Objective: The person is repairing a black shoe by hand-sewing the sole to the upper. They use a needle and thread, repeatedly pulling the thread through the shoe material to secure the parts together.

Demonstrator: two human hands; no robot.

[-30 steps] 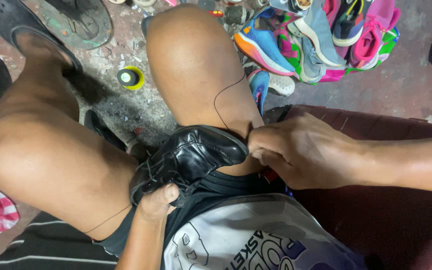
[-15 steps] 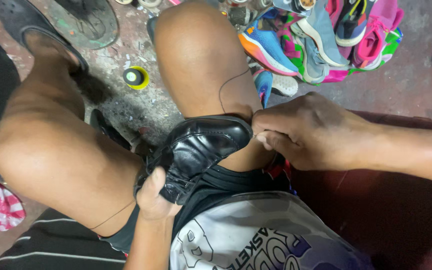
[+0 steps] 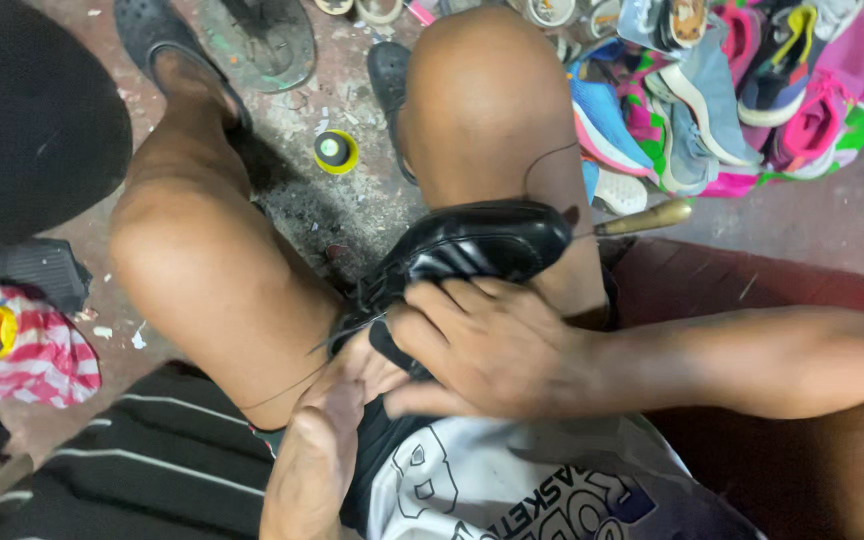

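Left hand (image 3: 337,405) tucked under, grip too hidden to tell, right hand (image 3: 482,345) curled around the shiny black shoe (image 3: 472,245) up on the lap between two bare knees, wooden tool handle (image 3: 647,217) poking out beside it, bright shoe pile (image 3: 722,90) far back.

Black shoe's (image 3: 482,245) heel under the right hand (image 3: 492,350), left hand's (image 3: 337,400) fingers perhaps beneath it.

Beyond our gripping hands we saw a stained concrete floor (image 3: 352,215) that carried a yellow-rimmed tin (image 3: 335,151) just past the knees, a heap of bright sports shoes (image 3: 722,100) far to the right, and a red-striped cloth (image 3: 37,350) well left.
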